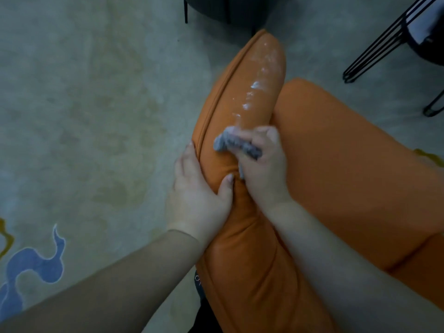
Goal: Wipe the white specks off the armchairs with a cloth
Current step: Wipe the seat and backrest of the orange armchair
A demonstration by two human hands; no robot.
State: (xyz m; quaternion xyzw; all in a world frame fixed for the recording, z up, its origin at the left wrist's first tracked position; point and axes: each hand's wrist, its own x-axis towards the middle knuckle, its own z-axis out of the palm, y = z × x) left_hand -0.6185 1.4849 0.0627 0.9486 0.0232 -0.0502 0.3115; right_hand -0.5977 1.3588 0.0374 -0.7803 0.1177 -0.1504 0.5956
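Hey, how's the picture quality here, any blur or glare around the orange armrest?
Head view: dim and soft overall, no hard shadows on the carpet; the grey cloth in the right hand is smeared by motion blur; the left hand gripping the orange armrest looks sharper; the white specks catch a slight sheen, no blown-out glare.

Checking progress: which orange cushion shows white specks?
The long armrest ahead of the grey cloth; specks streak its top, while the broad seat beside it looks clean.

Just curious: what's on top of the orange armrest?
On the armrest: white specks farther off, and nearer, a grey cloth held by the right hand. What the cloth covers is hidden.
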